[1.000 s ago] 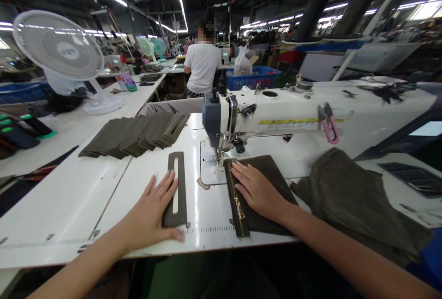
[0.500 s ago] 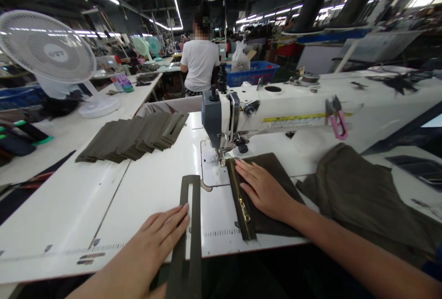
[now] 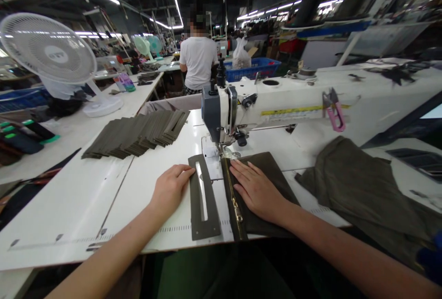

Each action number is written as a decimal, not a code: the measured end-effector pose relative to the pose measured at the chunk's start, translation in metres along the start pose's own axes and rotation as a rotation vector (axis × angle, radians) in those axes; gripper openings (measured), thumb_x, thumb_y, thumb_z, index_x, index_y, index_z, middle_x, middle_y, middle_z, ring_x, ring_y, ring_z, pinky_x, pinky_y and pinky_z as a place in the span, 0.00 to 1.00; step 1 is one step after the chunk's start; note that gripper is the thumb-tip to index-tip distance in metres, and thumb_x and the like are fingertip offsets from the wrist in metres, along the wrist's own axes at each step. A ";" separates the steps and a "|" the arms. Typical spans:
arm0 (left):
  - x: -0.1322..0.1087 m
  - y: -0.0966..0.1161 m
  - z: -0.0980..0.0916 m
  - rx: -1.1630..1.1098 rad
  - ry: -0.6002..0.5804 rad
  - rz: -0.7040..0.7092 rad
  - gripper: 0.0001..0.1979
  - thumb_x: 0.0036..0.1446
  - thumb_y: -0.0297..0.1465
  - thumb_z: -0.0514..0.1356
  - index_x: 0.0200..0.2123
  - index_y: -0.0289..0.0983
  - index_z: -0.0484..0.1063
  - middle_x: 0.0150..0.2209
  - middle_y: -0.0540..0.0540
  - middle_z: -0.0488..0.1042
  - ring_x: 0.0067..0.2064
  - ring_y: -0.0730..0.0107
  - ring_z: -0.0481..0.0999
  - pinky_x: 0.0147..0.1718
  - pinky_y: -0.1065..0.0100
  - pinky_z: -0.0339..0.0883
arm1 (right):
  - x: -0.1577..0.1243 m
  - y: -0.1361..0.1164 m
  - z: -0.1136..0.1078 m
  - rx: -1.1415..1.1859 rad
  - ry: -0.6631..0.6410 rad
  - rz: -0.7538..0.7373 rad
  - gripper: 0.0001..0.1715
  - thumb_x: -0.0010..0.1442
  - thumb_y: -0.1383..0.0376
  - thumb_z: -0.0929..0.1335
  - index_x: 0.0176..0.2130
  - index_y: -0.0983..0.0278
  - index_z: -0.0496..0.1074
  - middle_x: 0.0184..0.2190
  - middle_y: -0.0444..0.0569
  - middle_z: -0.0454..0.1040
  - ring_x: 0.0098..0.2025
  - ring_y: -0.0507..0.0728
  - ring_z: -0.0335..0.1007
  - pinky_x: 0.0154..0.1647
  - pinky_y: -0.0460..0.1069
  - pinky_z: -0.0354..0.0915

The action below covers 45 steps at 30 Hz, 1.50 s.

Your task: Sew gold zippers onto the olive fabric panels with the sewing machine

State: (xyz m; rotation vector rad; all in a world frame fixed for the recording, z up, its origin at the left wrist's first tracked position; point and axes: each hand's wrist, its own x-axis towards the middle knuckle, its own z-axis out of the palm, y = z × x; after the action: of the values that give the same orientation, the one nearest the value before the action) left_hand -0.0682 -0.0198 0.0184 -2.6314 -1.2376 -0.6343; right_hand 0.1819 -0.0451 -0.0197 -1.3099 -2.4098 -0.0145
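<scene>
My left hand [image 3: 173, 185] pinches the left edge of an olive slotted strip [image 3: 196, 211], which has a long narrow opening down its middle. The strip lies on the white sewing table, left of the needle area. My right hand [image 3: 257, 187] lies flat, fingers stretched, on a dark olive fabric piece [image 3: 276, 170]. A brass zipper [image 3: 235, 201] runs along that fabric's left side, its pull near the table's front edge. The zipper's far end lies beside the presser foot of the sewing machine [image 3: 221, 152].
A fanned stack of olive strips [image 3: 138, 133] lies at the back left. Loose olive fabric [image 3: 348, 175] is heaped on the right. Pink-handled snips [image 3: 334, 112] hang on the machine arm. A white fan [image 3: 51, 53] stands left. A person [image 3: 198, 62] in white is ahead.
My left hand has moved forward with the slotted strip, bringing it wholly onto the table and nearer the zipper. My right hand stays flat on the fabric.
</scene>
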 end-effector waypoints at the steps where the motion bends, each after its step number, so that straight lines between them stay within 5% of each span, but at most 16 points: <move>1: 0.002 0.004 -0.001 -0.024 0.059 0.008 0.13 0.59 0.25 0.49 0.43 0.34 0.70 0.41 0.41 0.74 0.41 0.62 0.74 0.38 0.59 0.72 | 0.000 0.000 0.000 -0.003 -0.004 -0.001 0.25 0.61 0.67 0.56 0.56 0.72 0.59 0.59 0.58 0.57 0.61 0.58 0.48 0.60 0.60 0.50; 4: 0.010 0.024 0.003 -0.135 0.163 0.092 0.14 0.60 0.24 0.50 0.48 0.33 0.66 0.47 0.39 0.72 0.47 0.64 0.72 0.44 0.62 0.70 | -0.001 0.000 -0.001 -0.009 -0.017 0.003 0.25 0.61 0.68 0.56 0.56 0.73 0.59 0.59 0.58 0.56 0.61 0.59 0.48 0.60 0.60 0.49; 10: 0.035 0.053 0.033 -0.083 0.010 0.211 0.12 0.56 0.19 0.49 0.41 0.28 0.68 0.45 0.35 0.73 0.48 0.59 0.72 0.47 0.59 0.69 | -0.001 0.000 -0.005 0.043 -0.022 -0.008 0.27 0.58 0.72 0.57 0.57 0.73 0.58 0.58 0.58 0.58 0.61 0.59 0.48 0.60 0.59 0.48; 22: 0.041 0.057 0.033 -0.025 -0.191 0.176 0.10 0.58 0.21 0.50 0.41 0.27 0.67 0.50 0.32 0.68 0.52 0.55 0.68 0.49 0.56 0.66 | 0.004 0.002 -0.007 0.143 0.003 0.060 0.26 0.60 0.70 0.57 0.57 0.70 0.58 0.56 0.58 0.62 0.58 0.59 0.54 0.58 0.58 0.51; 33: 0.040 0.046 0.037 0.028 -0.128 0.245 0.15 0.60 0.23 0.43 0.45 0.29 0.64 0.44 0.32 0.71 0.48 0.55 0.70 0.41 0.55 0.68 | 0.014 -0.006 -0.008 0.145 0.018 0.157 0.26 0.63 0.62 0.57 0.60 0.61 0.52 0.56 0.56 0.60 0.57 0.63 0.52 0.56 0.63 0.49; 45: 0.041 0.039 0.037 0.045 -0.168 0.243 0.22 0.58 0.24 0.44 0.56 0.39 0.56 0.50 0.41 0.69 0.49 0.56 0.69 0.44 0.56 0.67 | 0.012 0.000 -0.009 0.212 0.080 0.157 0.26 0.64 0.61 0.56 0.60 0.64 0.53 0.55 0.59 0.61 0.57 0.63 0.52 0.56 0.63 0.49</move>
State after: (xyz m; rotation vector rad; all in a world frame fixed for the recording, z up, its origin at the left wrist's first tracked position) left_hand -0.0037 -0.0046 0.0050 -2.7831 -0.9352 -0.3477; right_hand 0.1788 -0.0370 -0.0072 -1.3672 -2.1687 0.2214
